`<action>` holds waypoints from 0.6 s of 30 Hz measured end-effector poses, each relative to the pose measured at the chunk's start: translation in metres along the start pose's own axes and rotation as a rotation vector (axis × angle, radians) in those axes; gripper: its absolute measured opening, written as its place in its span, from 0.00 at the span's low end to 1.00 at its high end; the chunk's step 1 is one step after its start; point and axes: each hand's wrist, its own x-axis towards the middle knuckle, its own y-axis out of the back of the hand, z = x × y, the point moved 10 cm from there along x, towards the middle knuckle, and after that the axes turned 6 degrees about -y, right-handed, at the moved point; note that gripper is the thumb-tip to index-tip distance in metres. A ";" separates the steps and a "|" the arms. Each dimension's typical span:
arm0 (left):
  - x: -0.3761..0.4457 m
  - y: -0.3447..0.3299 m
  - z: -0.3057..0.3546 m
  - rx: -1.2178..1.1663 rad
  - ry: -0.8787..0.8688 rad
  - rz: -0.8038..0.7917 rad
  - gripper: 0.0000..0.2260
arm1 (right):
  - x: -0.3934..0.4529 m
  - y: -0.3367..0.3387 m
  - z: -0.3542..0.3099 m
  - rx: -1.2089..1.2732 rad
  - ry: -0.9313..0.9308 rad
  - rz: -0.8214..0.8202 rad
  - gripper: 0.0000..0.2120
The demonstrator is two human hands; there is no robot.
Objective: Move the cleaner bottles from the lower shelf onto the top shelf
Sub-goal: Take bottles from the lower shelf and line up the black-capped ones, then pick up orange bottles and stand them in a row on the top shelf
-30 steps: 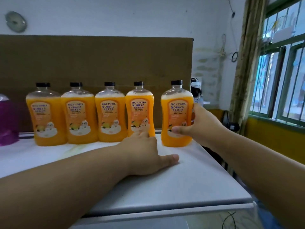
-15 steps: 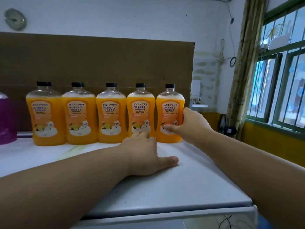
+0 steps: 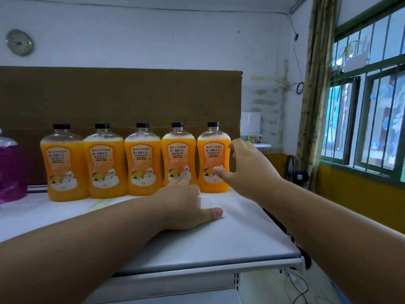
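five orange bottles (image 3: 140, 159) up on top shelf (image 3: 230, 233), right hand (image 3: 243, 165) fingers spread, holding nothing; lower shelf hidden, can't tell what's left

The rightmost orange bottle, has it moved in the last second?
Yes. The rightmost orange bottle slid left along the top shelf, closing its gap to the fourth bottle. The right hand has now let go.
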 end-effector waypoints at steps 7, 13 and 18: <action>-0.050 0.033 0.003 -0.081 -0.067 0.181 0.27 | -0.064 0.052 -0.066 0.025 0.192 0.051 0.27; -0.173 0.045 -0.026 -0.157 -0.118 0.514 0.22 | -0.139 0.075 -0.156 0.039 0.277 0.078 0.24; -0.285 0.005 -0.074 -0.134 -0.091 0.597 0.26 | -0.211 0.057 -0.248 0.139 0.305 0.057 0.24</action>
